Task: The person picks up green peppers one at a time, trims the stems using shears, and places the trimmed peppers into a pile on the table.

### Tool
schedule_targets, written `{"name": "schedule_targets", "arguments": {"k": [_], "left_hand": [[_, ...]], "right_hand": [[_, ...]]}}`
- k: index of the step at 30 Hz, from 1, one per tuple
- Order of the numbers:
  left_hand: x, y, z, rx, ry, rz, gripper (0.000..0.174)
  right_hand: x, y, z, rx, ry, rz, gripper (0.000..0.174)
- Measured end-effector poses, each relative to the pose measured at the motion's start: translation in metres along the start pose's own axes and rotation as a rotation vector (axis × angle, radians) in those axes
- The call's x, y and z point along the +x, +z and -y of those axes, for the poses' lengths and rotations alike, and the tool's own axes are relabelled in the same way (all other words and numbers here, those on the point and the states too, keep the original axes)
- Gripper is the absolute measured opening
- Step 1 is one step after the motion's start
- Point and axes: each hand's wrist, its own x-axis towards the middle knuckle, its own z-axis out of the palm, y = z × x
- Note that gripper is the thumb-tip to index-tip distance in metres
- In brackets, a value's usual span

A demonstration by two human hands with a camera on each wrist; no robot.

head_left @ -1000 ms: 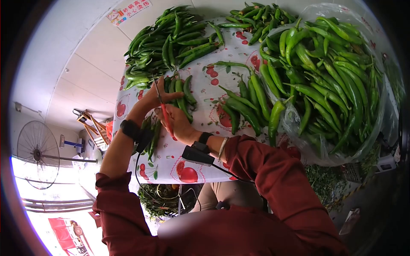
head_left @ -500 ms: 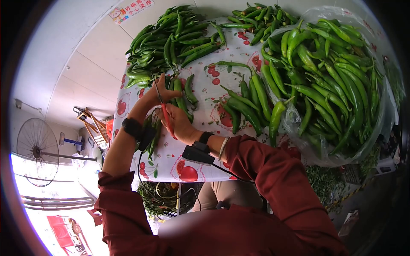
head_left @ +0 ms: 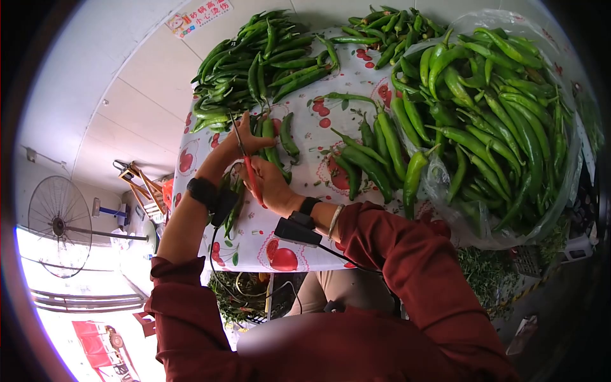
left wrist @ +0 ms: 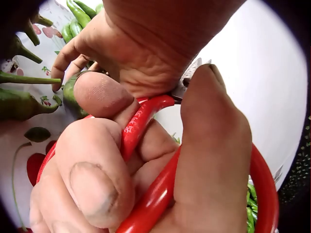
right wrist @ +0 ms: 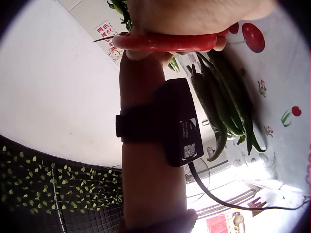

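Observation:
In the head view my right hand (head_left: pixel 272 186) holds scissors (head_left: pixel 253 177) by their red handles, the blades pointing away from me across the left hand. My left hand (head_left: pixel 235 146) lies over a small row of green chili peppers (head_left: pixel 272 155), thumb and fingers spread. The left wrist view has the right hand's fingers around the red handle (left wrist: pixel 141 124), while the left hand (left wrist: pixel 141 53) behind reaches its fingertips down beside a pepper (left wrist: pixel 73 97). More peppers (right wrist: pixel 226 92) lie beneath the left forearm in the right wrist view.
A heap of peppers (head_left: pixel 254 63) lies at the back left, a smaller one (head_left: pixel 394 28) at the back. A big plastic bag (head_left: pixel 439 191) full of peppers stands on the right, loose peppers (head_left: pixel 372 169) beside it. The cloth-covered table (head_left: pixel 305 248) ends near my lap.
The head view has shifted slightly, so the table scene sits a little farther right. Both hands and the scissors keep nearly the same pose over the peppers.

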Motion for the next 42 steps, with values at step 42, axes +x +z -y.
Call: {"name": "schedule_targets", "arguments": {"k": [42], "left_hand": [[0.011,0.012,0.023,-0.139,0.086,-0.3,0.106]], "right_hand": [[-0.002,0.0,-0.001,0.052,-0.028,0.09,0.026]]}}
